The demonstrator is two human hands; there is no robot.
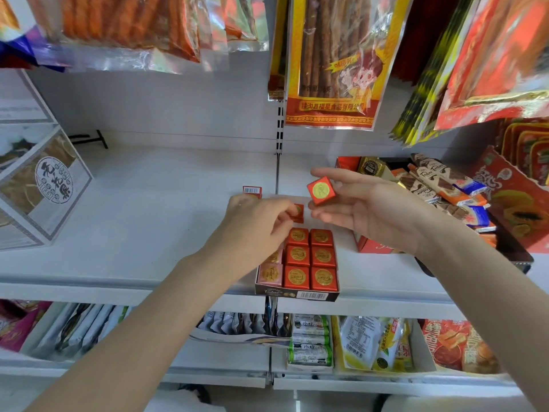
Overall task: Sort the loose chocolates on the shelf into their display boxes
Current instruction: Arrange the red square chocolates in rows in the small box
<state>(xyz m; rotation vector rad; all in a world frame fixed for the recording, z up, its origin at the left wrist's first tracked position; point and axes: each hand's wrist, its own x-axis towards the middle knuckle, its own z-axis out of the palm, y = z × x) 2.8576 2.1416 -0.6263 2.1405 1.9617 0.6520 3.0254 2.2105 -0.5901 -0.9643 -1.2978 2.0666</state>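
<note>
**2 chocolates held over a part-filled box**

Nearest, at the shelf [148, 233] front edge: display box [297, 295], holding red squares [310, 264] in 2 columns of 3 and pink squares [271, 275] down its left side, partly hidden by the forearm. Just above the box's far end: left hand [255, 221], grip pinched on 1 small red chocolate [298, 213], tilted. Beside it to the right, slightly higher: right hand [365, 211], thumb and fingers clamped on a red cube chocolate [320, 190], gold round seal facing the camera. Behind the left hand, lying loose on the shelf: another red piece [252, 190], barcode showing. Farther right: second box [368, 243] with mixed wrapped bars [436, 182] heaped inside. Overhead: hanging snack bags [332, 60].
</note>
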